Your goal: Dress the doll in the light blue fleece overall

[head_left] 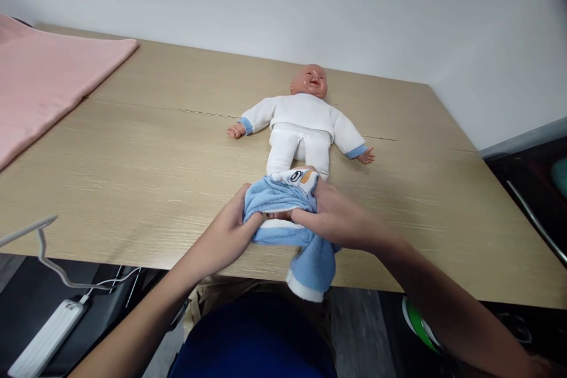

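A baby doll in a white top with blue cuffs lies on its back on the table, legs toward me. Around its feet is a pair of blue and white doll pants, bunched up, with a small printed patch near the top. My left hand grips the left side of the bunched cloth, thumb at the opening. The right side is gripped by my right hand, its thumb also at the opening. Part of the doll's foot shows inside the opening. One blue leg with a white cuff hangs over the table's front edge.
A pink blanket covers the table's left end. The wooden table meets a white wall behind the doll. Below at the left, a white power bank with a cable lies on a black surface. A green and white round object is at lower right.
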`<state>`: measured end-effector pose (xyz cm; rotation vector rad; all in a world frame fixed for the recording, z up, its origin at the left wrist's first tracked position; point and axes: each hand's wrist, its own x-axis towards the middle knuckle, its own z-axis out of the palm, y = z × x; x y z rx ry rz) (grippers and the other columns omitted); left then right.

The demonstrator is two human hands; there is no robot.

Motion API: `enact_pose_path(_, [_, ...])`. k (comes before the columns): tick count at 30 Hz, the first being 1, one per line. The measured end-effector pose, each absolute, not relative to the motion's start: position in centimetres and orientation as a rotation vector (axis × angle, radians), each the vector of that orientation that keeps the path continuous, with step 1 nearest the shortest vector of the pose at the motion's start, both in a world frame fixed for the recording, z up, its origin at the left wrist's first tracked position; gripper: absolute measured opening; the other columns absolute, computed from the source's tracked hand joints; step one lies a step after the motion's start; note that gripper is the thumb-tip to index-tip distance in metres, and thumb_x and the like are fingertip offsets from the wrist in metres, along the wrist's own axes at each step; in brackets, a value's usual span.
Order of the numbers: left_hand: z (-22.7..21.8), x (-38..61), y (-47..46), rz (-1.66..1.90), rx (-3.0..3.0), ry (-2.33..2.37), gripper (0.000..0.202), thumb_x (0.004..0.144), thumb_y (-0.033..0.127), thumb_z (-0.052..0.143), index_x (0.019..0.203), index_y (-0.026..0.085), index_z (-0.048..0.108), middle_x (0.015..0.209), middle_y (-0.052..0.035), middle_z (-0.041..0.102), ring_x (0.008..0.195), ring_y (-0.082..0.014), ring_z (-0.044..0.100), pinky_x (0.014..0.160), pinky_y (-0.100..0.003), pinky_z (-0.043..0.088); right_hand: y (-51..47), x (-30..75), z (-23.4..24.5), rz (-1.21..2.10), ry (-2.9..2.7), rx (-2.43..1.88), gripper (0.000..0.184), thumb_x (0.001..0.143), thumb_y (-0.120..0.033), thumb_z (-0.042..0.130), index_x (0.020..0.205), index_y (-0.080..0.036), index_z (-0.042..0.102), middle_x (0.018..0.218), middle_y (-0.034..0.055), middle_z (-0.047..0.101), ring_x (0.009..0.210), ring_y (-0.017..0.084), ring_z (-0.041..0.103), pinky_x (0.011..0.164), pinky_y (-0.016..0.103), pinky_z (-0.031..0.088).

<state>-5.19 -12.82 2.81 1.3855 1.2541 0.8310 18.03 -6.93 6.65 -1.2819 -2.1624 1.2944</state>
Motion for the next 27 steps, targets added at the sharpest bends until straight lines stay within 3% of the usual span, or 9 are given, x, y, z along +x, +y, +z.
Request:
enact_pose_path(5, [1.5, -4.9, -13.6, 0.634, 1.418, 1.343, 0.02, 0.108, 0.038, 0.052, 0.123, 0.025, 0.049, 0.122, -0.0081, 0.073, 0.116, -0.031, 0.073, 0.102, -0.046, 0.054, -8.1, 17.7, 6.4, 1.242, -2.346, -1.411, 0.013, 0.105, -0.023, 0.062, 0.115, -0.023, 0.071, 0.117, 0.0059, 0.08, 0.11, 0.029, 0.075, 0.098, 0.041, 0.054])
enact_pose_path(8, [0.4, -4.5, -13.7, 0.572, 1.507, 1.458, 0.033, 0.109, 0.038, 0.05, 0.138, 0.024, 0.042, 0.13, -0.015, 0.075, 0.117, -0.0377, 0.077, 0.098, -0.049, 0.055, -8.7, 17.1, 5.6, 0.931, -2.424, -1.601, 0.018, 0.106, -0.02, 0.062, 0.123, -0.019, 0.068, 0.127, 0.0117, 0.076, 0.118, 0.034, 0.072, 0.097, 0.043, 0.052])
enact_pose_path(13, [-0.6, -3.9, -12.9, 0.269, 1.733, 1.605, 0.034, 0.11, 0.036, 0.043, 0.138, 0.018, 0.047, 0.112, -0.0207, 0.078, 0.103, -0.0467, 0.078, 0.086, -0.053, 0.052, -9.2, 16.4, 4.3, 0.797, -2.451, -1.823, 0.025, 0.108, -0.017, 0.06, 0.133, -0.014, 0.063, 0.133, 0.0169, 0.072, 0.119, 0.038, 0.073, 0.094, 0.046, 0.054])
enact_pose_path(18, [-1.7, -4.3, -12.2, 0.553, 1.756, 1.453, 0.038, 0.104, 0.031, 0.058, 0.141, 0.019, 0.053, 0.127, -0.0166, 0.072, 0.119, -0.039, 0.071, 0.101, -0.054, 0.053, -9.2, 17.5, 3.4, 0.842, -2.487, -1.746, 0.048, 0.102, -0.011, 0.061, 0.15, -0.012, 0.057, 0.126, 0.0176, 0.078, 0.114, 0.038, 0.077, 0.096, 0.048, 0.055])
enact_pose_path(21, [-2.1, -5.0, -12.1, 0.781, 1.765, 1.262, 0.038, 0.103, 0.023, 0.059, 0.14, 0.022, 0.054, 0.137, -0.0132, 0.065, 0.13, -0.0322, 0.065, 0.112, -0.051, 0.051, -8.9, 18.3, 2.8, 0.898, -2.444, -1.608, 0.038, 0.099, -0.012, 0.063, 0.137, -0.014, 0.065, 0.118, 0.0147, 0.079, 0.11, 0.035, 0.076, 0.098, 0.048, 0.055])
enact_pose_path(24, [-2.2, -5.8, -11.6, 0.846, 1.738, 1.133, 0.034, 0.109, 0.024, 0.056, 0.142, 0.024, 0.049, 0.136, -0.0108, 0.064, 0.125, -0.027, 0.067, 0.108, -0.045, 0.055, -8.5, 18.7, 2.2, 0.985, -2.347, -1.364, 0.028, 0.096, -0.011, 0.065, 0.122, -0.02, 0.07, 0.125, 0.0102, 0.078, 0.114, 0.03, 0.073, 0.107, 0.046, 0.054])
enact_pose_path(27, [-2.5, -6.4, -10.6, 0.903, 1.791, 1.105, 0.033, 0.108, 0.023, 0.061, 0.137, 0.026, 0.047, 0.133, -0.0089, 0.065, 0.12, -0.025, 0.069, 0.101, -0.041, 0.057, -8.2, 18.8, 1.8, 1.017, -2.276, -1.301, 0.021, 0.095, -0.013, 0.067, 0.114, -0.023, 0.07, 0.116, 0.0061, 0.078, 0.108, 0.027, 0.073, 0.106, 0.045, 0.054])
